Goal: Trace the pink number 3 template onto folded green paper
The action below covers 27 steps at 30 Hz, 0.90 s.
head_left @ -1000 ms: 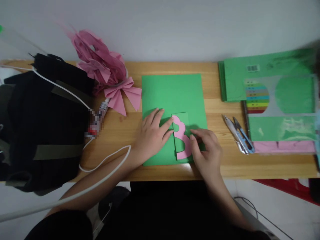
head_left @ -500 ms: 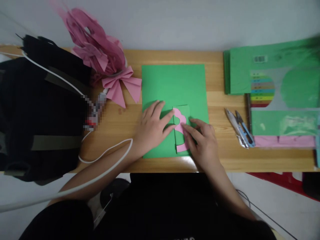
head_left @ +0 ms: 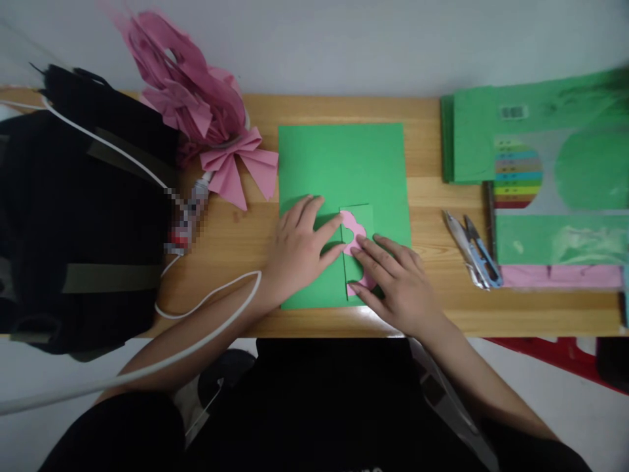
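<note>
A large green paper sheet point(head_left: 339, 160) lies flat on the wooden table. On it rests a narrow folded green paper piece point(head_left: 364, 213), and over that a curvy pink paper cutout point(head_left: 348, 221). My left hand point(head_left: 301, 252) lies on the sheet with fingers spread, its thumb and index tips touching the cutout's left edge. From the right, my right hand point(head_left: 400, 282) lies flat with fingers stretched out, pressing on the cutout and hiding part of its middle and lower curve.
Pink folded paper shapes point(head_left: 211, 111) and a glue tube point(head_left: 194, 210) lie left, beside a black bag point(head_left: 118, 223) and a white cable point(head_left: 211, 331). At right are thread snips point(head_left: 481, 252), a silver cutting tool point(head_left: 459, 239) and packs of green paper point(head_left: 545, 239).
My right hand has shifted from bent fingertips to a flatter hold, with its fingers spread along the cutout and its thumb near the lower end. My left hand stays put.
</note>
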{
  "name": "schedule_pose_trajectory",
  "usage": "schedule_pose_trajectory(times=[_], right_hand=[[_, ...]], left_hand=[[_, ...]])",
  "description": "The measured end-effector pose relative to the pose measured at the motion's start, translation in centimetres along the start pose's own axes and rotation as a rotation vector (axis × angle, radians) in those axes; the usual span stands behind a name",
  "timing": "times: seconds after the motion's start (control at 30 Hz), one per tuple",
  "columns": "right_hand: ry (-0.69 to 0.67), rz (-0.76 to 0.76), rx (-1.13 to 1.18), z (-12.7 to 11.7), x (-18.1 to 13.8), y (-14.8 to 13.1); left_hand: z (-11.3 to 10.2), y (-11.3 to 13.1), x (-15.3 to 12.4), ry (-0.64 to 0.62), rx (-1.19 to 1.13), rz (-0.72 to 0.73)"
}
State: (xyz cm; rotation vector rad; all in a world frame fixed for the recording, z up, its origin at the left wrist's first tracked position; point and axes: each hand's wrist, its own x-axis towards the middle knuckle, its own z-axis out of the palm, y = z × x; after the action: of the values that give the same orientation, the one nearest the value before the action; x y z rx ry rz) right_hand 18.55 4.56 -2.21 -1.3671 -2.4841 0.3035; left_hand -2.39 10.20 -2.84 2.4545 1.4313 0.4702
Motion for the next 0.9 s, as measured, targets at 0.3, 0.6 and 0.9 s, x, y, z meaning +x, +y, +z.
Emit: schedule_pose_trajectory(times=[0.3,0.6,0.9], right_hand=[[-0.005,0.014,-0.067,0.3,-0.2,-0.7],[-0.027,0.025,-0.082,0.3,-0.1,-0.9],[0.003,0.012,-0.090,0.4,-0.1,-0.9]], left_hand=[[0.3,-0.3,0.0,0.050,0.026,0.028],[-1.2,-1.6,-0.2,0.009,-0.043,0.330],[-1.5,-2.8,0.0,-0.136,0.005,0.562]])
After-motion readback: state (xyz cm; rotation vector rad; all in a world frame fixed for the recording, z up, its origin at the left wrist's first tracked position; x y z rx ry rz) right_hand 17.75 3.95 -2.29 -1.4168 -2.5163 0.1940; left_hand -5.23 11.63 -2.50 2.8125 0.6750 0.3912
